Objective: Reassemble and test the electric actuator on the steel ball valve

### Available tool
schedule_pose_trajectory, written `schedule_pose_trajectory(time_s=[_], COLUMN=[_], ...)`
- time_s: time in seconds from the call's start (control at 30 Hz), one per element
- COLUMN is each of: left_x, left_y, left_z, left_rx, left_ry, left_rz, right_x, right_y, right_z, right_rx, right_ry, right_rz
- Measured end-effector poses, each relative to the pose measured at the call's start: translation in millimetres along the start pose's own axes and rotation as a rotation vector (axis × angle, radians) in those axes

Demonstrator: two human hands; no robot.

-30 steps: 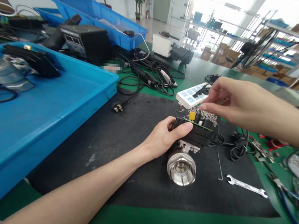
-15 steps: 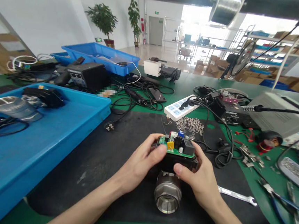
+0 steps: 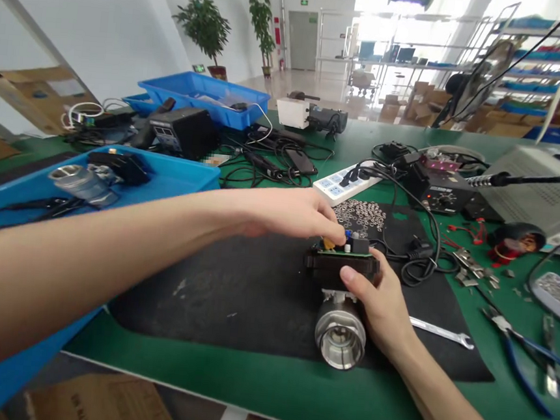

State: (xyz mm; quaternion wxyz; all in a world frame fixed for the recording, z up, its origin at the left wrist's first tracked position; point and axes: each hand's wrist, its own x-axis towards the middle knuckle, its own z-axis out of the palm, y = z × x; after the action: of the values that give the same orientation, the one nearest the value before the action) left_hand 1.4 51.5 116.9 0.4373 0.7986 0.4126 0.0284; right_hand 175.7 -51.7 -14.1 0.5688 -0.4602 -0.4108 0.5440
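Observation:
A motorized ball valve stands on the black mat (image 3: 252, 305), its steel valve body (image 3: 340, 336) facing me below a black actuator housing (image 3: 334, 267). On top of the housing sits a green circuit board (image 3: 355, 252) with yellow, blue and black components. My right hand (image 3: 383, 297) grips the housing's right side, thumb on its front. From the left, my left hand (image 3: 304, 215) arches over the board, its fingers bent down together among the components near the blue one. Whatever those fingertips pinch is hidden.
A blue tray (image 3: 194, 176) at left holds another valve (image 3: 86, 183). Behind the board lie many small nuts (image 3: 365, 214) and a white power strip (image 3: 346, 183). A wrench (image 3: 440, 332), pliers (image 3: 508, 341), cables and a soldering station (image 3: 439, 188) occupy the right side.
My left hand has let go of the housing's left side and moved up over the circuit board. My right hand keeps its grip. The view has shifted, showing the table's front edge.

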Motion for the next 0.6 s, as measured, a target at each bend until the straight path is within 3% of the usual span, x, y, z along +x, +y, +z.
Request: schedule_pose_trajectory(time_s=[0.23, 0.6], left_x=[4.5, 16.7], left_y=[15.6, 6.8], left_z=[0.9, 11.6], left_rx=[-0.035, -0.228], left_ry=[-0.032, -0.028], left_rz=[-0.053, -0.148], right_x=[2.6, 3.1], right_y=[4.4, 8.0], right_z=[-5.4, -7.4], right_rx=[-0.007, 0.027], right_ry=[0.005, -0.004], right_rz=[-0.006, 0.000])
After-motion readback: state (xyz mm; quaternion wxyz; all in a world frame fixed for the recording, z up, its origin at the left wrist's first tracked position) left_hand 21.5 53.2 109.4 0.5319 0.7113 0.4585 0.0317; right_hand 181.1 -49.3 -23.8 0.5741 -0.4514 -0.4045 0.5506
